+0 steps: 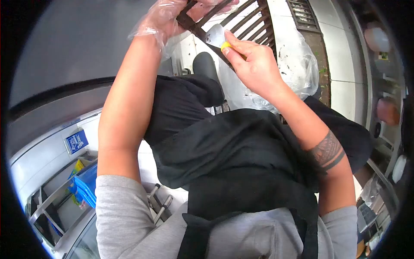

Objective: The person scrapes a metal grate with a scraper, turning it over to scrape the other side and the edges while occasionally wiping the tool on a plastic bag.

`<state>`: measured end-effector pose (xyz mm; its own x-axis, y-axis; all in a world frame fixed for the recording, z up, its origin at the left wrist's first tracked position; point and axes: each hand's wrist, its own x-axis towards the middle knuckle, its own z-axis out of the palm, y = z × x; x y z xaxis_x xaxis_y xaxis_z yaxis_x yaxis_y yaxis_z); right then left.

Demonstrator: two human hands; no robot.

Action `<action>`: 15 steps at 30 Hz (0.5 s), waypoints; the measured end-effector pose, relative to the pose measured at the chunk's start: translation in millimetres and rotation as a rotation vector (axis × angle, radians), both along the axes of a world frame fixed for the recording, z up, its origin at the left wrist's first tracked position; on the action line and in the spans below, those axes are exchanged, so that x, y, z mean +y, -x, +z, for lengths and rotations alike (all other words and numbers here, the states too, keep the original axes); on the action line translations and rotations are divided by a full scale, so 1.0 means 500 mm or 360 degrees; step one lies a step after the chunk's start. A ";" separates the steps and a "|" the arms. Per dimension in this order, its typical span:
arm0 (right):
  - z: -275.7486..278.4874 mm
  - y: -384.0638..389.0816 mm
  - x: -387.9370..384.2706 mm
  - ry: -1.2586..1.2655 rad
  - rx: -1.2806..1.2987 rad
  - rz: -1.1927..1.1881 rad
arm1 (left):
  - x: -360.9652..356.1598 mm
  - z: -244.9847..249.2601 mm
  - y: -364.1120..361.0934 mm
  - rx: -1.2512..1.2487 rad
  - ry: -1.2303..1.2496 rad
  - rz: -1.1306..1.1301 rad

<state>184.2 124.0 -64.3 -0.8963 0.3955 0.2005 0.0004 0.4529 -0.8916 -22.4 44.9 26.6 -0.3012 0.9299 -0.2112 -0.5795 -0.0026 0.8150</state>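
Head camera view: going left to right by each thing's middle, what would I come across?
Blue printed sign → left hand in a clear plastic glove → scraper with a pale blade → bare right hand → slatted grate by the pale tiles.

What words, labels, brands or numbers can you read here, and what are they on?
"ROYAL", seemingly, on the blue label; its other lettering is too small to read.
Yellow pack: any print is too blurred.
Jar at right: its label is too blurred.
Scraper and grate: no lettering visible.
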 end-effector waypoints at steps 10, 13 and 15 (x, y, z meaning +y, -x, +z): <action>-0.062 0.028 -0.036 0.0278 0.0356 -0.0173 | 0.025 0.009 -0.011 0.0115 0.0103 0.0107; -0.065 0.039 -0.038 0.0108 0.0488 -0.0213 | 0.031 0.016 -0.009 0.0054 0.0160 0.0084; -0.064 0.041 -0.042 0.0194 0.0458 -0.0213 | 0.032 0.019 -0.011 0.0037 0.0168 0.0091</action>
<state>163.7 102.8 -96.5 -0.7484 0.5423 0.3818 -0.2071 0.3558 -0.9113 -16.9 60.8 36.2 -0.3590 0.8840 -0.2994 -0.5619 0.0514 0.8256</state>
